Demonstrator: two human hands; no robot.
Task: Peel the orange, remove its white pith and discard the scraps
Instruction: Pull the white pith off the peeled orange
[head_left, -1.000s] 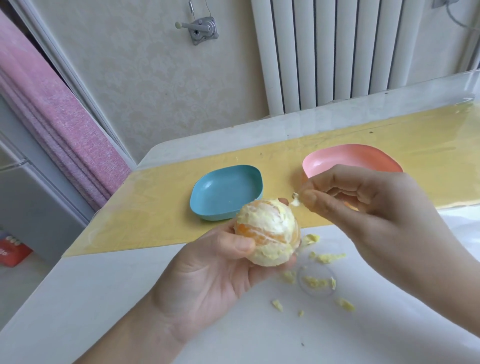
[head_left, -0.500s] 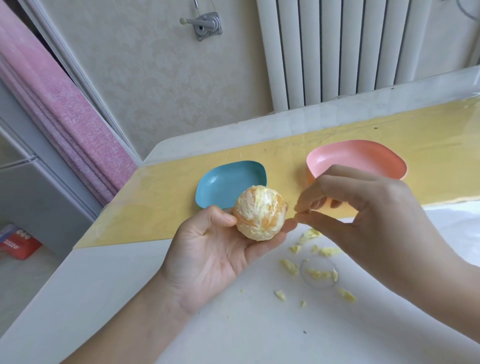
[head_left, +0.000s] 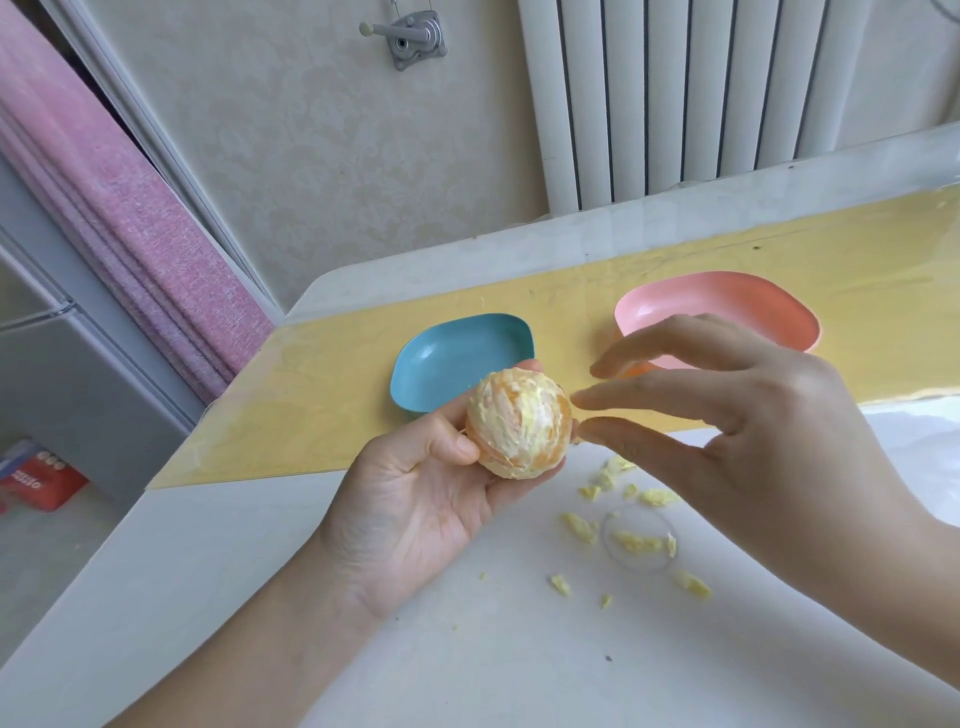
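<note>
Nearest the camera, a white worktop (head_left: 260, 597) was seen across the lower frame. Pith scraps (head_left: 639, 540) were scattered on it right of centre, below the right hand. The left hand (head_left: 415, 499) was raised from the lower left, palm up. Its grip was closed round the orange (head_left: 519, 423), with the thumb pressed to the fruit's lower-left side and the fingers curled behind it. The orange was thus held in the air at the centre of the frame, stripped of peel but coated in patchy white pith. Being round, it offered no long axis.

The right hand (head_left: 769, 441) was reached in from the right. Its grip was narrow and held nothing, thumb and forefinger stretched out with their tips just beside the orange's right flank. Whether the thumb tip touched the fruit could not be told. The orange lay directly left of that grip, so the next pinch was judged to need only a short leftward move, with nothing standing between.

Farther back, a yellow mat (head_left: 311, 405) was laid across the worktop. On it, a blue dish (head_left: 457, 358) was set just behind the orange, and a pink dish (head_left: 727, 306) was partly hidden by the right hand's fingers. Beyond these, a radiator (head_left: 675, 93) was seen at upper right and a pink curtain (head_left: 119, 223) at upper left.
</note>
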